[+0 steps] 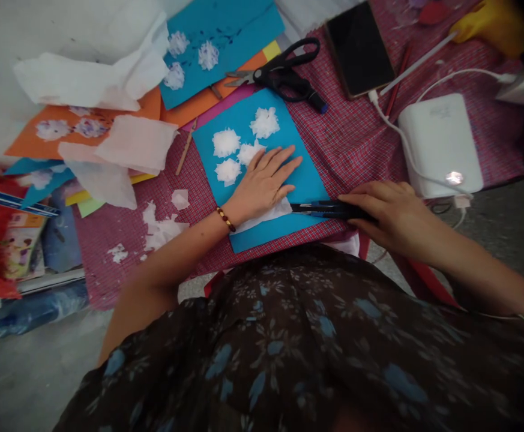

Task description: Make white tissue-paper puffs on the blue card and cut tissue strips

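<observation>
Bright-blue rectangular paper sheet (266, 234) lies on the red-checked, cloth-covered tabletop (347, 135), carrying ruffled white paper tufts (226, 143). The person's left hand (264, 187) rests flat across it — grip released — over a thin white paper piece (280, 210). The right hand (385, 210) grasps a long black-and-blue tool (322, 209), its tip at that piece's edge.

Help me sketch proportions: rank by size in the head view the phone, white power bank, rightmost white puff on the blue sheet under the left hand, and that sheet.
1. Blue sheet, partly covered
2. White power bank
3. Phone
4. White puff
</observation>
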Demonstrator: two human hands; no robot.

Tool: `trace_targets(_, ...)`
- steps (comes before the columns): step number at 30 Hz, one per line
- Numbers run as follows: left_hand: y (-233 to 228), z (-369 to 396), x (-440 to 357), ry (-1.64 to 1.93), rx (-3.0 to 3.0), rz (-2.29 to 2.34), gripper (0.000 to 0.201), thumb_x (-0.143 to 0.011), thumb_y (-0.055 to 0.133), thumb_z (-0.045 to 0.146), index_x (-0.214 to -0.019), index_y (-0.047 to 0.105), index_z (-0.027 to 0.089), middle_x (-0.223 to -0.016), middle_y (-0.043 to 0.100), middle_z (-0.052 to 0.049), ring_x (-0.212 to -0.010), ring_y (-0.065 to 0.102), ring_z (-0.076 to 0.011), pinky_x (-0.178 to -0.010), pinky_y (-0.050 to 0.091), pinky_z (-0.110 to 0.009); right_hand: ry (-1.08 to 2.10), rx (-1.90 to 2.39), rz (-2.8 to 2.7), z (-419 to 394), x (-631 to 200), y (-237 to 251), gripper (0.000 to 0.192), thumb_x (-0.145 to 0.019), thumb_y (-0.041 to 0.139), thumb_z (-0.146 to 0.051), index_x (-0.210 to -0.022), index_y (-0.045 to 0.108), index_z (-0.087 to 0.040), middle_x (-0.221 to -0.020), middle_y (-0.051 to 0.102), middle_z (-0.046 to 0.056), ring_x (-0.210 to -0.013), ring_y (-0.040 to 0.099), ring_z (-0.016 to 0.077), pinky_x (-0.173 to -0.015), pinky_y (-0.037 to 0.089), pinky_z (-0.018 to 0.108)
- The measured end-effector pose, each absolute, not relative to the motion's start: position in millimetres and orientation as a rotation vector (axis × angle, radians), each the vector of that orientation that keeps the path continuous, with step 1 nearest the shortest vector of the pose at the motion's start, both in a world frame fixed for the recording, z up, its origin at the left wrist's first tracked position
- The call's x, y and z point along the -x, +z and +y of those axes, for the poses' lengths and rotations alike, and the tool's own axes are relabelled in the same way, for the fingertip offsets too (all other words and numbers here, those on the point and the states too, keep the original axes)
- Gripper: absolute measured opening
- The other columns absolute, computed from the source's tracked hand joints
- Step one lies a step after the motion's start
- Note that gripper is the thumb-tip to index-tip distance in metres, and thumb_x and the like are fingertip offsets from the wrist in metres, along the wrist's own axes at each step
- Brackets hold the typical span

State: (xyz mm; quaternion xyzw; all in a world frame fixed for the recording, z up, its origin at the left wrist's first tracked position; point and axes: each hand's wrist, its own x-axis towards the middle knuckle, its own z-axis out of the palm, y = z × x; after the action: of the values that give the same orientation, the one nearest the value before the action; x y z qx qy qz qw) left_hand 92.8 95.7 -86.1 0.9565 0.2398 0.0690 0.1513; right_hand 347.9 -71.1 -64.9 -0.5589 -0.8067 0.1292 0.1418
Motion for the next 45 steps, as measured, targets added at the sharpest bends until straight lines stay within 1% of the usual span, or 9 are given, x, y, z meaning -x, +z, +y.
trace_targets(7,-89,98,-90,0.263,-2.719,0.627,0.071,-0.098,0.020,0.065,-0.151,0.040,0.023,-0.159,0.038,-0.012,-0.147,0.031,-0.0302,-0.123,0.012,-0.052,0.412,1.575,-2.358,-56,-349,-66,0.044,-0.096,0.047,-0.030,-0.140,0.053,-0.034,-0.120,0.064,0.011,-0.104,0.060,0.0353,-0.083,0.041,0.050)
trace_targets(13,-86,98,-91,0.250,-2.696,0.595,0.070,-0.099,0.021,0.064,-0.149,0.043,0.020,-0.156,0.042,-0.013,-0.146,0.034,-0.0297,-0.123,0.012,-0.052,0.468,1.510,-2.404,-41,-342,-62,0.044,-0.097,0.045,-0.030,-0.140,0.052,-0.033,-0.122,0.063,0.012,-0.105,0.060,0.0365,-0.082,0.041,0.053)
trace_targets(21,-88,98,-94,0.216,-2.723,0.629,0.062,-0.100,0.034,0.057,-0.148,0.044,0.020,-0.155,0.043,-0.013,-0.146,0.034,-0.0312,-0.123,0.014,-0.054,0.563,1.480,-2.402,-38,-341,-62,0.046,-0.098,0.044,-0.034,-0.143,0.051,-0.035,-0.120,0.062,0.012,-0.106,0.060,0.0359,-0.087,0.042,0.054)
trace_targets(27,-87,94,-96,0.134,-2.824,0.693,0.060,-0.099,0.046,0.052,-0.149,0.041,0.020,-0.159,0.038,-0.009,-0.148,0.029,-0.0320,-0.123,0.017,-0.056,0.603,1.511,-2.321,-65,-342,-65,0.054,-0.097,0.045,-0.034,-0.150,0.042,-0.040,-0.120,0.062,0.012,-0.105,0.059,0.0365,-0.088,0.045,0.054)
trace_targets(32,-92,99,-95,0.214,-2.787,0.629,0.066,-0.097,0.040,0.061,-0.149,0.041,0.020,-0.158,0.039,-0.011,-0.147,0.031,-0.0319,-0.123,0.017,-0.056,0.526,1.526,-2.295,-73,-339,-69,0.051,-0.096,0.047,-0.031,-0.147,0.046,-0.036,-0.118,0.062,0.013,-0.104,0.060,0.0359,-0.086,0.046,0.053)
trace_targets(35,-88,106,-86,0.395,-2.664,0.571,0.067,-0.099,0.028,0.064,-0.146,0.043,0.019,-0.154,0.045,-0.014,-0.143,0.039,-0.0284,-0.120,0.027,-0.051,0.468,1.486,-2.292,-72,-339,-73,0.048,-0.094,0.052,-0.030,-0.142,0.050,-0.032,-0.116,0.062,0.014,-0.102,0.061,0.0352,-0.085,0.047,0.052)
trace_targets(38,-78,109,-66,0.498,-2.578,0.612,0.061,-0.101,0.022,0.059,-0.145,0.043,0.024,-0.150,0.048,-0.013,-0.140,0.044,-0.0259,-0.116,0.033,-0.049,0.482,1.471,-2.301,-70,-341,-76,0.049,-0.094,0.052,-0.029,-0.143,0.048,-0.037,-0.117,0.062,0.012,-0.103,0.061,0.0345,-0.086,0.048,0.053)
trace_targets(42,-68,104,-39,0.314,-2.698,0.639,0.060,-0.100,0.029,0.059,-0.143,0.048,0.022,-0.148,0.050,-0.015,-0.139,0.044,-0.0288,-0.117,0.030,-0.051,0.498,1.462,-2.299,-69,-342,-78,0.053,-0.096,0.050,-0.031,-0.147,0.042,-0.043,-0.118,0.061,0.010,-0.103,0.060,0.0344,-0.086,0.048,0.053)
trace_targets(45,-69,98,-31,0.203,-2.758,0.681,0.061,-0.101,0.027,0.057,-0.141,0.050,0.019,-0.149,0.050,-0.015,-0.140,0.043,-0.0282,-0.119,0.025,-0.051,0.498,1.438,-2.294,-69,-342,-77,0.057,-0.096,0.049,-0.032,-0.149,0.036,-0.047,-0.118,0.061,0.010,-0.102,0.061,0.0346,-0.085,0.048,0.054)
